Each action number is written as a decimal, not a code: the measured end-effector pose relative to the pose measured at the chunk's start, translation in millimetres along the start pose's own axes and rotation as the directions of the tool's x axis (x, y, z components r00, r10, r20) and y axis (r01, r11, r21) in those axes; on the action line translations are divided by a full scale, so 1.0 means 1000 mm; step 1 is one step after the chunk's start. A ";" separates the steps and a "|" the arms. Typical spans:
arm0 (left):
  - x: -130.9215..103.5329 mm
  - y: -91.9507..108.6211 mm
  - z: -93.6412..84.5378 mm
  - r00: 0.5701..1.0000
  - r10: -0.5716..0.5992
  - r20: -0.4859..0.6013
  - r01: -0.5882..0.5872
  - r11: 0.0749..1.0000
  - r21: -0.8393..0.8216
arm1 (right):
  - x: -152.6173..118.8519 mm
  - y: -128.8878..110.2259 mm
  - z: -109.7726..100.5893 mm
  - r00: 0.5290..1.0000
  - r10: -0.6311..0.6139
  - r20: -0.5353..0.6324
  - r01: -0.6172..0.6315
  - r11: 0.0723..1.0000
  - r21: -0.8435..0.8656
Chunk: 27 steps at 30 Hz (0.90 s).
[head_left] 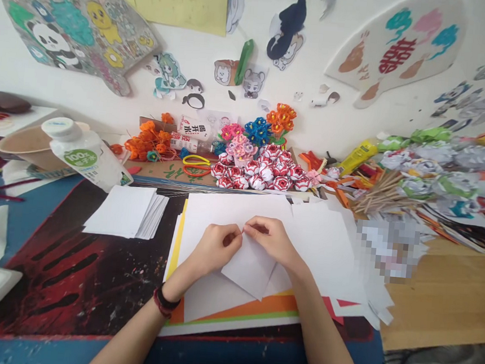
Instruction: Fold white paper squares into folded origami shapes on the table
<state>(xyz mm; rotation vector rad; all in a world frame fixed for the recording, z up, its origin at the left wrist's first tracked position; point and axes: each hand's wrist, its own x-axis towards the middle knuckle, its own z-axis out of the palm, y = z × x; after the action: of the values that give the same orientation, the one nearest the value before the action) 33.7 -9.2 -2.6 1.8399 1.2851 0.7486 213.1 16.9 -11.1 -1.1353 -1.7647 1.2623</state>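
Observation:
My left hand (222,247) and my right hand (272,240) meet over the middle of the desk, thumb and forefinger pinched on each. Between them they grip the upper corner of a small white paper square (251,273), which lies turned like a diamond. The fingertips almost touch, and the pinched corner itself is mostly hidden. Beneath the square is a large white sheet (202,300) on a stack of coloured paper (271,307) with orange, yellow and green edges. A pile of white paper squares (119,211) lies to the left of my left hand.
Red-and-white paper flowers (264,170) bunch along the back, beside orange flowers (146,139). A white bottle (86,154) leans at the back left. More white sheets (325,251) spread to the right, near wooden sticks (377,191) and wrapped flowers (435,165).

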 end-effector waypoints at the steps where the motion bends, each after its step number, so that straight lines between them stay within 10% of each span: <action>1: 0.001 -0.001 0.001 1.000 -0.009 -0.008 0.009 1.000 -0.017 | 0.000 0.000 0.001 1.000 0.007 -0.007 -0.007 1.000 0.020; 10: 0.005 -0.006 0.000 0.996 -0.085 -0.015 0.081 0.979 -0.189 | 0.001 0.004 -0.003 0.988 0.076 -0.131 -0.055 0.986 0.156; 22: 0.001 -0.005 -0.019 0.993 -0.114 -0.018 0.103 0.945 -0.310 | 0.002 0.023 -0.035 0.853 0.165 -0.495 -0.046 0.969 0.243; 27: 0.002 -0.006 -0.016 0.987 -0.089 -0.131 0.067 0.984 -0.164 | 0.003 0.019 -0.027 0.873 0.177 -0.454 -0.051 0.960 0.277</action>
<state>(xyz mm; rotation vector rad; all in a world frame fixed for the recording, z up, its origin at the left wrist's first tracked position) 18.1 -2.1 1.0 1.6249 1.3362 0.9223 240.9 32.6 -20.6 -1.2798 -1.1478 1.1178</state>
